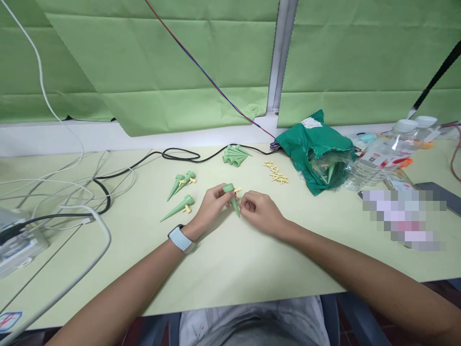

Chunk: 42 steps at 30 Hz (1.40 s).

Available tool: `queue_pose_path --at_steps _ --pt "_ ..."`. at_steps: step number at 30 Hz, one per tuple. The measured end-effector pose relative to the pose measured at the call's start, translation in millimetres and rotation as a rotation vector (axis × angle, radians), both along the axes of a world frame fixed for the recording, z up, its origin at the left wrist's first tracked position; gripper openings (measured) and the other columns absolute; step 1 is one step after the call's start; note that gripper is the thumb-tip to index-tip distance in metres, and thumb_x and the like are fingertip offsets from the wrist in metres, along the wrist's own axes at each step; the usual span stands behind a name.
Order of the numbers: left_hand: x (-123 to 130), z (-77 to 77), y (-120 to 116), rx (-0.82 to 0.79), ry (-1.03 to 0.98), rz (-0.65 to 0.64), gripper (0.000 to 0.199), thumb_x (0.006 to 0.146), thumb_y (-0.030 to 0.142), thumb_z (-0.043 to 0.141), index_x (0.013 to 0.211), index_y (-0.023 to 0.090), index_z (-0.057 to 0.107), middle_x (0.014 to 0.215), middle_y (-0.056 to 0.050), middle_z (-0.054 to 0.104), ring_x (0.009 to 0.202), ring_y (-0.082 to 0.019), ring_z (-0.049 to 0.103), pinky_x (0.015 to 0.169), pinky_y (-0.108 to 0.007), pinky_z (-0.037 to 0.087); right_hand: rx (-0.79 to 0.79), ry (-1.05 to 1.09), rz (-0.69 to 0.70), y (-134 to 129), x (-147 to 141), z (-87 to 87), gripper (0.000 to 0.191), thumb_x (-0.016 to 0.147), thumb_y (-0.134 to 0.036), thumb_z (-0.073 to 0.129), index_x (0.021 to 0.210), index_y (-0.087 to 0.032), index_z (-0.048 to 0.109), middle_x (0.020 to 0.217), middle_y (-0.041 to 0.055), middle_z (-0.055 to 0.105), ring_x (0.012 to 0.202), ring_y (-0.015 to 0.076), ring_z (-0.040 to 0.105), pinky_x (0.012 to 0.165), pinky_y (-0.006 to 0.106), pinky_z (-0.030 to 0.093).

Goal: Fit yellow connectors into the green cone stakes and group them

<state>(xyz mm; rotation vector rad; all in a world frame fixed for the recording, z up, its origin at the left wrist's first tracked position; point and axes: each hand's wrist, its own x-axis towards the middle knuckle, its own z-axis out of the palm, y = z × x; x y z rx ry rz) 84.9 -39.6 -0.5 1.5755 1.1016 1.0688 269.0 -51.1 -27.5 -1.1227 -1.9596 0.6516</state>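
My left hand [215, 204] is closed on a green spike [235, 206] whose wide end points up and whose tip points down; a small yellow valve [237, 191] sticks out at its upper side. Just right of the spike is my right hand [260, 209], its fingers curled together; whether anything is between them is hidden. Left of my hands lie green spikes with yellow valves [177, 208]. A bunch of loose green spikes [236, 154] rests farther back, and several loose yellow valves [279, 177] lie to its right.
An open green bag [317, 144] with a spike inside lies at the back right, beside clear bottles [378, 154] and a dark phone [441, 196]. White and black cables [104, 226] cross the left side of the table [216, 278], near a power strip [18, 245].
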Motion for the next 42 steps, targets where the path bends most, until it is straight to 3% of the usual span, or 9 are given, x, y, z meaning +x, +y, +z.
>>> queue_pose_path --at_steps 5,8,19,27,34,39,42 --pt "0.3 2.0 -3.6 -0.103 -0.075 -0.168 0.018 0.09 0.033 0.064 0.081 0.017 0.062 0.078 -0.003 0.066 0.074 -0.019 0.068 0.074 -0.033 0.051 -0.327 0.368 0.064 12.9 9.5 -0.6 0.02 0.094 -0.038 0.054 0.086 -0.021 0.061 0.073 -0.0031 0.059 0.056 0.0117 0.054 0.055 0.026 0.042" --pt "1.6 1.7 -4.9 -0.098 -0.075 -0.188 0.023 0.09 0.036 0.067 0.079 0.017 0.062 0.079 -0.004 0.066 0.075 -0.02 0.068 0.073 -0.033 0.052 -0.403 0.467 0.143 14.5 10.3 -2.2 0.026 0.095 -0.044 0.056 0.085 -0.021 0.062 0.075 -0.002 0.062 0.055 0.0111 0.055 0.052 0.025 0.042" --pt "-1.2 1.3 -3.9 -0.104 -0.07 -0.25 0.021 0.092 0.033 0.065 0.081 0.015 0.067 0.08 -0.007 0.07 0.079 -0.02 0.068 0.077 -0.033 0.052 -0.411 0.527 0.259 12.3 8.5 -0.3 0.033 0.093 -0.049 0.065 0.082 -0.018 0.063 0.069 -0.0003 0.064 0.054 0.0106 0.054 0.053 0.024 0.044" --pt "-1.5 1.5 -2.8 -0.124 -0.066 -0.244 0.025 0.09 0.037 0.066 0.077 0.015 0.068 0.079 -0.007 0.071 0.079 -0.02 0.068 0.078 -0.033 0.052 -0.373 0.475 0.268 12.2 11.2 -0.3 0.032 0.093 -0.049 0.065 0.086 -0.018 0.064 0.073 0.001 0.069 0.057 0.011 0.057 0.056 0.024 0.047" --pt "-3.3 4.1 -4.0 -0.129 -0.069 -0.305 0.026 0.091 0.036 0.064 0.075 0.015 0.07 0.075 -0.007 0.07 0.076 -0.019 0.066 0.076 -0.032 0.049 -0.29 0.376 0.214 7.3 11.4 5.1 0.029 0.095 -0.044 0.062 0.081 -0.019 0.063 0.064 -0.001 0.064 0.052 0.0111 0.057 0.051 0.023 0.046" --pt "-6.4 -1.2 -1.3 -0.217 -0.131 -0.319 0.021 0.089 0.034 0.067 0.08 0.015 0.07 0.074 -0.007 0.069 0.074 -0.019 0.066 0.077 -0.033 0.05 -0.177 0.337 0.278 4.6 15.2 4.5 0.018 0.093 -0.037 0.066 0.091 -0.02 0.06 0.073 -0.0011 0.067 0.054 0.0115 0.062 0.053 0.024 0.047" --pt "-7.2 -3.8 -0.1 -0.213 -0.155 -0.324 0.021 0.089 0.033 0.068 0.08 0.014 0.07 0.074 -0.006 0.069 0.074 -0.018 0.066 0.076 -0.032 0.05 -0.215 0.346 0.276 4.3 15.7 4.3 0.02 0.091 -0.039 0.068 0.097 -0.021 0.061 0.073 -0.0026 0.066 0.05 0.011 0.061 0.051 0.024 0.046"
